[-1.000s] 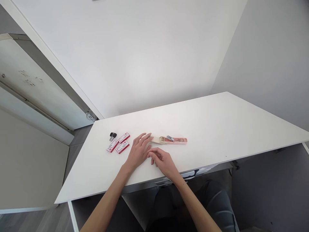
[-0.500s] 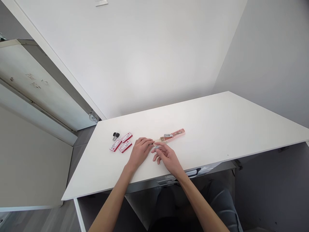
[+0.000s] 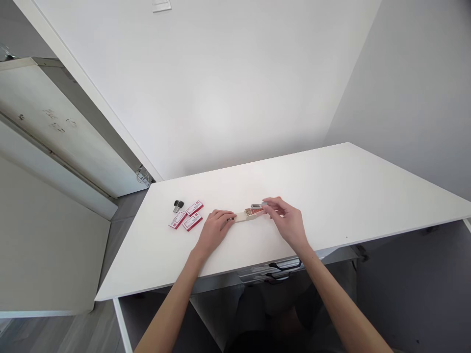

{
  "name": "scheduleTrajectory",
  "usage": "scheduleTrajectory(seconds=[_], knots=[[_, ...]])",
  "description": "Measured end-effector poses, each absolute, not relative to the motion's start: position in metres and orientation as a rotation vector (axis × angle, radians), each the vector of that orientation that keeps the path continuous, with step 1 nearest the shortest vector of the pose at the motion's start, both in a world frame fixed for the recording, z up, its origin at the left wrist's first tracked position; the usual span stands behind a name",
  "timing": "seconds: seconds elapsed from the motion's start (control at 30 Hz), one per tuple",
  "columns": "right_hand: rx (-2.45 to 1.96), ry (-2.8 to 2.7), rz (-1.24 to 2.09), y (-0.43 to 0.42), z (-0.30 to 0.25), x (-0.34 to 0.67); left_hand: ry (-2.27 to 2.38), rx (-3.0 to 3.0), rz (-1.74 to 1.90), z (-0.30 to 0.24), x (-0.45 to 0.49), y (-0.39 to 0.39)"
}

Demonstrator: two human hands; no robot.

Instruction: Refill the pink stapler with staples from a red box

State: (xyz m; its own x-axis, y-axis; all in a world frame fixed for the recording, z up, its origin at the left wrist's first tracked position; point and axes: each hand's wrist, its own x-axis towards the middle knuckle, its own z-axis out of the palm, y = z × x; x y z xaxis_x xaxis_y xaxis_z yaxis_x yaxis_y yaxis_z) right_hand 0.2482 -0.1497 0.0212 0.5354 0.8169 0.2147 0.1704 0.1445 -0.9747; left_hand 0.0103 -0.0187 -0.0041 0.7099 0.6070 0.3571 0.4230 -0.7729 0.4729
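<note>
A pink and cream stapler [image 3: 242,217] lies folded wide open on the white desk [image 3: 312,186]. My left hand [image 3: 214,229] is closed on its cream end at the left and rests on the desktop. My right hand [image 3: 289,220] is over the pink half, thumb and fingers pinching a small grey strip of staples [image 3: 264,204] at the metal magazine [image 3: 256,206]. The fingers hide most of the pink half and part of the strip.
Left of my hands lie red-and-white staple boxes [image 3: 193,221], close together. A black-and-silver staple remover [image 3: 178,206] is just behind them. The wall [image 3: 235,98] rises at the desk's back edge. Dark drawer handles [image 3: 285,265] show below the front edge.
My right hand has moved right, from beside my left hand to the stapler's magazine, carrying the small grey strip. My left hand keeps its place on the cream end.
</note>
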Motion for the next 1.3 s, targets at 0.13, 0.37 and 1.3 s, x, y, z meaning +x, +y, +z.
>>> scheduleTrajectory(seconds=[0.13,0.37,1.3], knots=[[-1.541,-1.117,0.522,-0.14,0.025,0.263,0.802,2.548,0.718,-0.004,0.01,-0.018],[-1.771,-1.553,0.263,-0.127,0.031,0.268,0.81,2.542,0.711,-0.005,0.01,-0.017],[-1.828,-0.939,0.697,-0.118,0.048,0.247,0.82,2.51,0.706,-0.003,0.011,-0.019]])
